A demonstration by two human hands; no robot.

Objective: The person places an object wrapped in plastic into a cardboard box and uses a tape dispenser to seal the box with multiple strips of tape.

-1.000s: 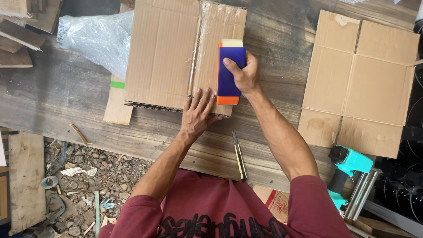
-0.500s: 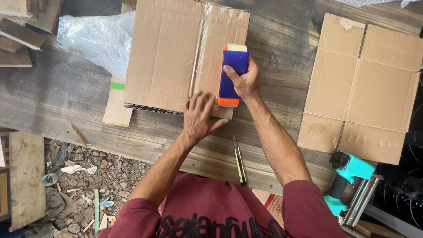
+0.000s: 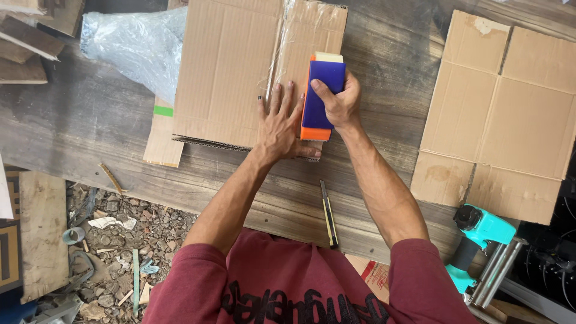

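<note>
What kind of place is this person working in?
Probably a rough workshop or packing spot. A worn plank workbench holds flattened cardboard, the right hand grips a tape dispenser, a teal power tool sits nearby, and rubble covers the ground.

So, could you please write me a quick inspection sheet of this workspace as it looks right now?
Surface: worn wooden bench, dark and scratched.
Job's things: flattened cardboard box with clear tape down its seam; blue and orange tape dispenser resting on it.
Clutter: plastic bag, utility knife, second flattened carton, teal power tool, cardboard strip with green tape.
Grips: left hand pressed flat on the box; right hand closed on the dispenser.
Cables: nothing seen.
Surroundings: rubble and scraps on the ground, wooden planks at upper left.
</note>
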